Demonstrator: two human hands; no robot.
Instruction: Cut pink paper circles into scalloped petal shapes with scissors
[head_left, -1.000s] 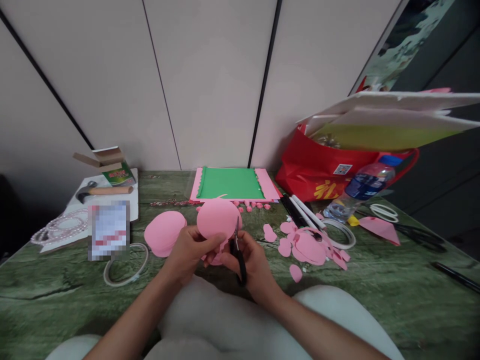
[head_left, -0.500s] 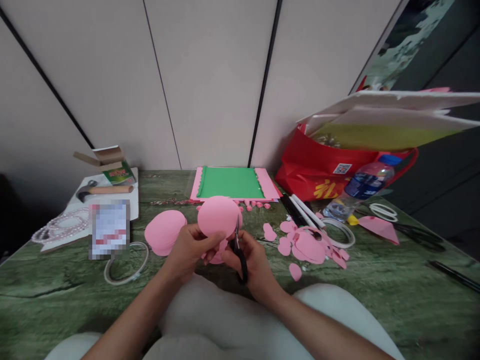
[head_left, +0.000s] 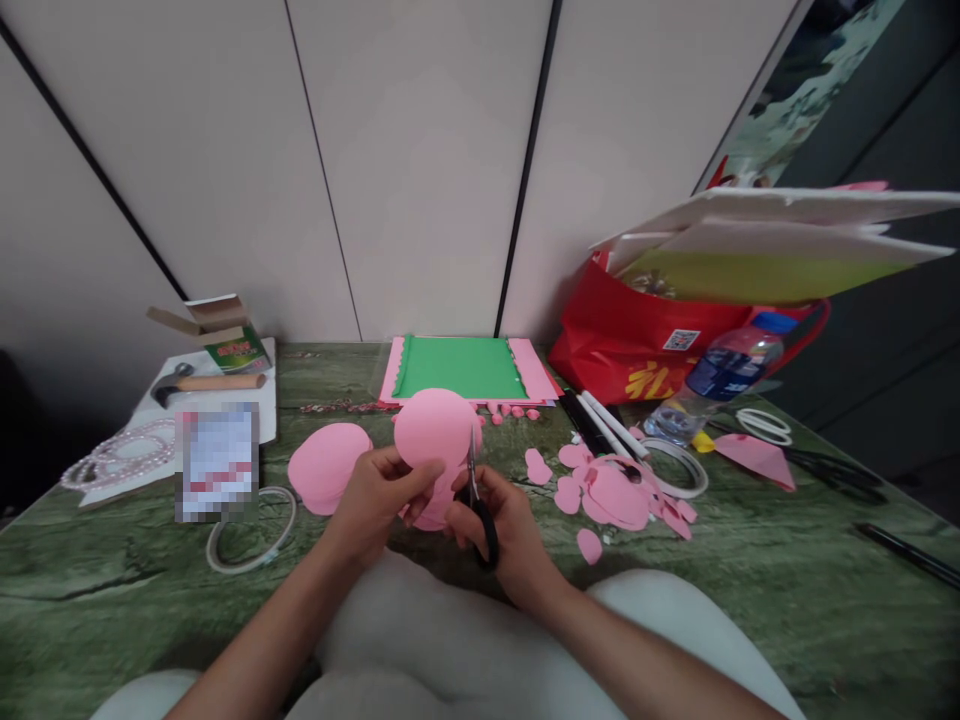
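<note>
A round piece of pink paper (head_left: 435, 428) is pinched between the thumb and fingers of my left hand (head_left: 386, 500). My right hand (head_left: 510, 530) grips small scissors (head_left: 486, 530) with black handles, fingers wrapped about the loops. The blades point up along the right edge of the paper; whether they are parted I cannot tell. More pink paper hangs below the disc, between the hands. Just left of my left hand lies a stack of pink paper circles (head_left: 328, 465). Pink paper scraps (head_left: 619, 495) are scattered to the right of my right hand.
Green and pink sheets (head_left: 461, 367) lie at the back. On the right stand a red bag (head_left: 622, 340) and a plastic bottle (head_left: 724, 375), near tape rolls (head_left: 679, 468), pens (head_left: 611, 420) and larger scissors (head_left: 840, 470). A hammer (head_left: 217, 382), bead strings (head_left: 124, 455) and an opened box (head_left: 236, 345) sit left.
Very little differs. The scissors and my right hand have shifted slightly against the paper's right edge, and more pink paper shows below the disc. My left hand keeps its hold.
</note>
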